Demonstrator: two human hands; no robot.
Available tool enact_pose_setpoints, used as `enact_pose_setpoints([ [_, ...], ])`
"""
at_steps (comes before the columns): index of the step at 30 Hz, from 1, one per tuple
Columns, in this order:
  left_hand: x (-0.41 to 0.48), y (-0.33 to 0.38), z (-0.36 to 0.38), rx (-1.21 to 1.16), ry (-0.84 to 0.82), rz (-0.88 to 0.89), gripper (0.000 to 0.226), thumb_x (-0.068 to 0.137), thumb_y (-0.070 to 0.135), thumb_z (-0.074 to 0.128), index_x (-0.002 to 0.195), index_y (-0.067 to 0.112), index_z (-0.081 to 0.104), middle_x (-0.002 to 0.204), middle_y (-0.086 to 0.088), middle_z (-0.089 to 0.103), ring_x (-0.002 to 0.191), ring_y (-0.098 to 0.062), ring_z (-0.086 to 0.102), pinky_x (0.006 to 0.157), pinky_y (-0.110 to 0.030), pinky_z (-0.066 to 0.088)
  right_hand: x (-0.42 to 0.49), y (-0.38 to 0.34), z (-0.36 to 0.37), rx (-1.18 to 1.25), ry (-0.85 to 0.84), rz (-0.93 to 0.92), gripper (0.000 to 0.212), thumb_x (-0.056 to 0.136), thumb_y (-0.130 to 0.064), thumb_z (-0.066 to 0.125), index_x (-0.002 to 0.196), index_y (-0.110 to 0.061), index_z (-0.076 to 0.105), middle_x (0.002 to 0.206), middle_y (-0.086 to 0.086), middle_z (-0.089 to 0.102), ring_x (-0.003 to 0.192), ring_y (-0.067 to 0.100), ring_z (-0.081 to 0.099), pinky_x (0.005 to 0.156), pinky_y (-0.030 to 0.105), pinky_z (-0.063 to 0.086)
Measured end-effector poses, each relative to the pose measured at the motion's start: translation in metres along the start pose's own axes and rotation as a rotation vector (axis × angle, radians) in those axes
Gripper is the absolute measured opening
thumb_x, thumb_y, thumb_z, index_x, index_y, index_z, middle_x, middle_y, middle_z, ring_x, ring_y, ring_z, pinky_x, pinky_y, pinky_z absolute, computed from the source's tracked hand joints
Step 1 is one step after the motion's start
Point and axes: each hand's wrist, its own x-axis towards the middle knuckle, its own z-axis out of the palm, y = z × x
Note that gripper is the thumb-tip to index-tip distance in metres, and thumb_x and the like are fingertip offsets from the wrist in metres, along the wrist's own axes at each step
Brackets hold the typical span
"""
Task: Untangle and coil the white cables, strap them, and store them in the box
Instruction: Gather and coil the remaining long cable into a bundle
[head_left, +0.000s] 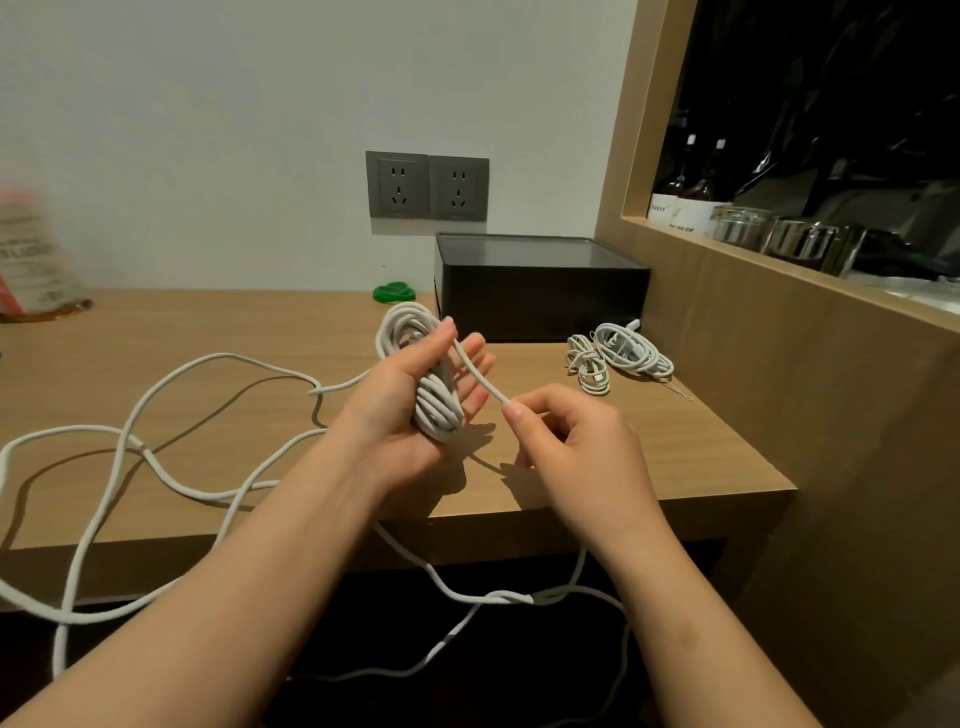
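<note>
My left hand (415, 395) holds a coil of thick white cable (410, 338) wound across its palm, thumb pressed on the loops, fingers stretched out. My right hand (566, 431) pinches the free strand of that cable (480, 371) just right of the coil. The rest of the long white cable (130, 447) lies in loose loops over the wooden table (675, 447) and hangs off its front edge. Two small coiled white cables (631, 351) (587, 364) lie at the right. A black box (540, 296) stands behind them against the wall.
A green strap roll (394, 292) lies left of the box. Two wall sockets (427, 186) are above it. A wooden side panel (779, 364) borders the table on the right, with bottles and glass jars (779, 234) on its ledge. A blurred packet (26, 254) stands far left.
</note>
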Motion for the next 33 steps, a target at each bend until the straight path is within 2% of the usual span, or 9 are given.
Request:
enact_pose_setpoints([
  [4,0.000,0.006,0.002,-0.204,-0.037,0.006,0.024,0.089,0.027,0.058,0.076,0.007,0.061,0.065,-0.005,0.066,0.062,-0.015,0.068,0.080,-0.047,0.055,0.002,0.003,0.001,0.010,-0.029,0.070,0.017,0.092,-0.034,0.052,0.081,-0.029,0.064,0.061,-0.008,0.056,0.064,0.007,0.053,0.059,0.023,0.043],
  [6,0.004,0.010,0.002,-0.307,-0.050,0.017,0.028,0.090,0.030,0.056,0.072,0.008,0.057,0.060,0.000,0.057,0.051,-0.009,0.058,0.065,-0.039,0.060,0.001,0.002,0.000,0.021,-0.044,0.099,0.019,0.092,-0.036,0.052,0.079,-0.029,0.064,0.060,-0.009,0.055,0.063,0.007,0.052,0.060,0.025,0.044],
  [9,0.011,0.017,0.006,-0.316,-0.017,0.076,0.032,0.092,0.033,0.053,0.070,0.010,0.054,0.058,0.002,0.050,0.044,-0.007,0.047,0.043,-0.020,0.048,0.001,0.002,-0.003,0.022,-0.048,0.142,0.024,0.090,-0.040,0.052,0.075,-0.027,0.064,0.062,-0.009,0.054,0.062,0.005,0.049,0.056,0.020,0.041],
  [14,0.026,0.035,0.020,-0.053,0.194,0.338,0.028,0.091,0.031,0.058,0.069,0.015,0.052,0.053,0.005,0.044,0.039,-0.007,0.041,0.045,-0.018,0.041,0.005,0.009,-0.014,0.016,0.039,0.238,0.033,0.087,-0.044,0.056,0.076,-0.015,0.066,0.066,-0.002,0.054,0.062,0.008,0.046,0.058,0.025,0.040],
  [19,0.036,0.030,0.028,0.343,0.443,0.697,0.024,0.088,0.023,0.062,0.109,0.013,0.055,0.079,0.005,0.053,0.065,-0.008,0.049,0.065,-0.024,0.045,0.008,0.006,-0.019,-0.038,0.041,0.234,0.015,0.087,-0.034,0.062,0.076,-0.025,0.061,0.065,-0.006,0.054,0.063,0.008,0.049,0.056,0.024,0.042],
  [21,0.036,0.028,0.029,0.418,0.462,0.788,0.021,0.089,0.021,0.061,0.107,0.017,0.051,0.080,0.007,0.052,0.061,-0.002,0.050,0.060,-0.021,0.044,0.008,0.005,-0.021,-0.097,0.006,0.229,0.013,0.088,-0.032,0.061,0.076,-0.027,0.058,0.067,-0.007,0.053,0.064,0.007,0.049,0.054,0.022,0.040],
  [25,0.035,0.026,0.029,0.498,0.482,0.852,0.015,0.089,0.019,0.060,0.096,0.022,0.046,0.076,0.010,0.050,0.053,0.005,0.052,0.055,-0.014,0.045,0.009,0.006,-0.022,-0.186,-0.048,0.224,0.018,0.090,-0.034,0.057,0.074,-0.026,0.058,0.067,-0.006,0.055,0.066,0.010,0.053,0.057,0.028,0.044],
  [29,0.038,0.016,0.023,0.785,0.447,0.857,0.015,0.086,0.028,0.060,0.092,0.029,0.046,0.079,0.007,0.053,0.071,-0.017,0.053,0.073,-0.042,0.051,0.017,0.011,-0.020,-0.072,0.028,0.270,0.019,0.093,-0.035,0.051,0.079,-0.025,0.061,0.064,-0.007,0.053,0.061,0.010,0.050,0.058,0.031,0.047],
  [33,0.036,0.010,0.017,1.192,0.502,0.894,0.021,0.090,0.029,0.056,0.104,0.019,0.043,0.078,0.005,0.049,0.071,-0.020,0.047,0.063,-0.032,0.035,0.033,0.004,-0.020,0.046,0.083,0.206,0.016,0.093,-0.032,0.052,0.084,-0.026,0.064,0.066,-0.009,0.050,0.062,0.010,0.049,0.058,0.030,0.044],
])
